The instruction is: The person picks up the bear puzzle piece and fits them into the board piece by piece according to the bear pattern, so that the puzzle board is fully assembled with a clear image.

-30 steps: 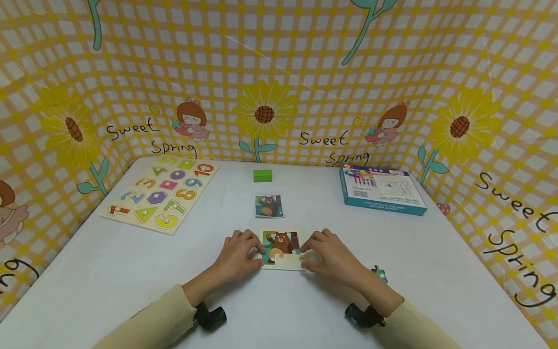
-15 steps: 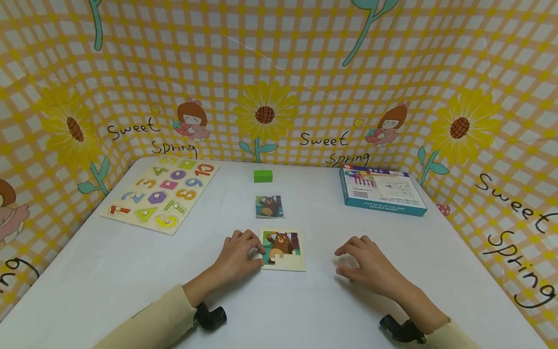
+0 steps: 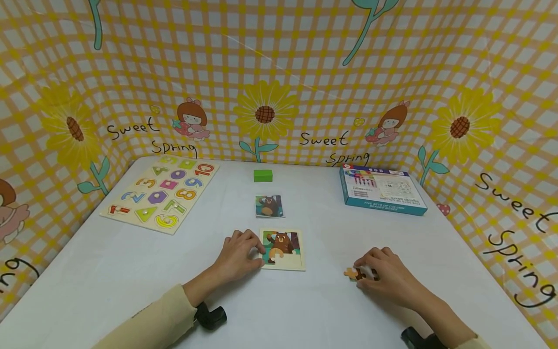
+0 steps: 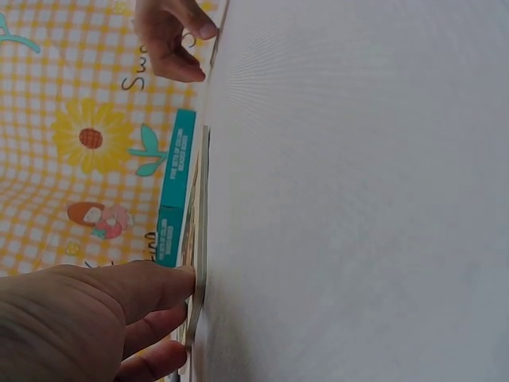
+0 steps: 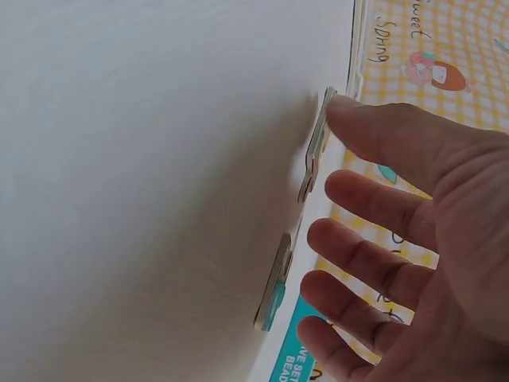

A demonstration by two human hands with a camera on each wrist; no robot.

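Observation:
My left hand (image 3: 239,252) holds the left edge of a small wooden puzzle board (image 3: 291,263) with thumb and fingertips. A brown bear picture fills its upper part and lower left, and bare wood shows at its lower right. My right hand (image 3: 389,275) is over loose puzzle pieces on the table to the right. An orange and brown puzzle piece (image 3: 350,273) sticks out between thumb and index finger. In the right wrist view the thumb touches that puzzle piece (image 5: 318,143); the other fingers are spread. A second piece (image 5: 274,282) lies below it, partly hidden in the head view.
A bear picture card (image 3: 269,207) lies behind the board, with a green block (image 3: 263,176) farther back. At the back left is a number and shape board (image 3: 150,198). A flat teal-sided box (image 3: 383,190) is at the back right. Patterned cloth surrounds the table (image 3: 244,315).
My right hand has left the board's right edge, moving right and toward me to the loose puzzle pieces. The left hand has stayed at the board.

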